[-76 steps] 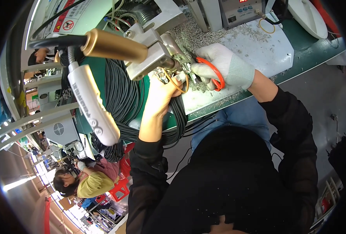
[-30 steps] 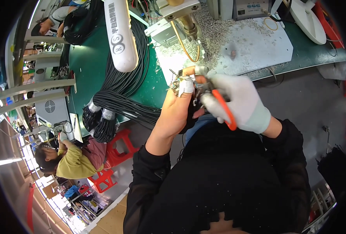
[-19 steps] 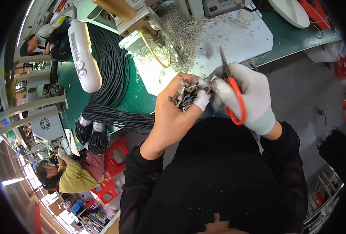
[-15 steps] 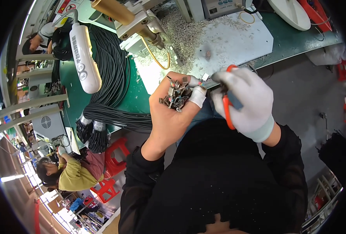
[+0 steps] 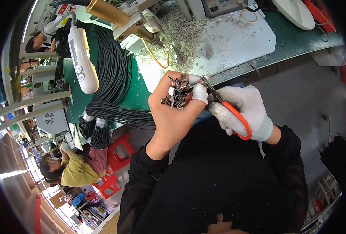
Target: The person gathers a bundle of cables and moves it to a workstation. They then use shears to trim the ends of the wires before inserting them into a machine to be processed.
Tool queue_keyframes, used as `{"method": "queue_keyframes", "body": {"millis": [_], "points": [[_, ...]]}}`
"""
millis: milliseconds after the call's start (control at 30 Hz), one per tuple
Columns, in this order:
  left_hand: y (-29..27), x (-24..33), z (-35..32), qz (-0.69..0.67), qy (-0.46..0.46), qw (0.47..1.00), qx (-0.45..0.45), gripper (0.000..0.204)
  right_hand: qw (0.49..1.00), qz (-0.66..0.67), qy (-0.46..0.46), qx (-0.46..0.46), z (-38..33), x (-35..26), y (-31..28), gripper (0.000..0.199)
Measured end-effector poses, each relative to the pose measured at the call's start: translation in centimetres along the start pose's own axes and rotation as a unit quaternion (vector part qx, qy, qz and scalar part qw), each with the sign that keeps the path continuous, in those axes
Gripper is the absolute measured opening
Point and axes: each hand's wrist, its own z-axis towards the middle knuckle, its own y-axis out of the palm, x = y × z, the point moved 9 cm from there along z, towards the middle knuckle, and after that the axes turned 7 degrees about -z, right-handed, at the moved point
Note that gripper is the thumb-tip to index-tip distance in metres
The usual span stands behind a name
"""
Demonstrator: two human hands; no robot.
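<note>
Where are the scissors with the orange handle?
In the head view, the scissors are just right of centre, in the gloved right hand, blades beside the left hand.

Beyond the pale flat board (image 5: 243, 41), the view's top edge crops a grey metal control box (image 5: 222, 7) and, right of the board, a white oval dish (image 5: 296, 13). Silvery metal scraps (image 5: 185, 33) on the board are too small to tell apart. Nearer the person than the board, the left hand (image 5: 173, 119) hides the lower ends of clustered silver rectangular connectors (image 5: 175, 93); the white-gloved right hand (image 5: 244, 109) partly covers orange-handled scissors (image 5: 236, 112).
</note>
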Motion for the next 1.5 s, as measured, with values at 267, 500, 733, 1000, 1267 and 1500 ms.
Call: {"method": "queue_keyframes", "body": {"millis": [267,500,733,1000,1267,1500], "points": [[-0.7,-1.0,0.0,0.023,-0.043,0.999,-0.023,0.015,0.791,-0.419,-0.352,0.274,-0.9,-4.7,0.0,0.02],[-2.0,-2.3,0.2,-0.005,-0.068,0.998,-0.017,0.014,0.865,-0.349,-0.294,0.208,0.1,-3.9,0.2,0.015],[-1.3,-1.3,-0.2,-0.043,-0.08,0.996,-0.01,0.013,0.874,-0.377,-0.253,0.173,-0.2,-3.4,0.3,0.017],[-1.0,-0.9,-0.5,-0.012,-0.065,0.998,-0.015,0.015,0.874,-0.334,-0.3,0.187,-1.2,-3.5,0.3,0.017],[-0.9,-1.7,-1.0,0.028,-0.075,0.997,-0.013,0.015,0.787,-0.447,-0.324,0.275,-1.2,-4.0,0.6,0.02],[-1.6,-4.7,-1.2,0.004,-0.119,0.992,-0.049,0.012,0.98,-0.156,-0.113,0.057,2.0,1.5,1.1,0.012]]}}
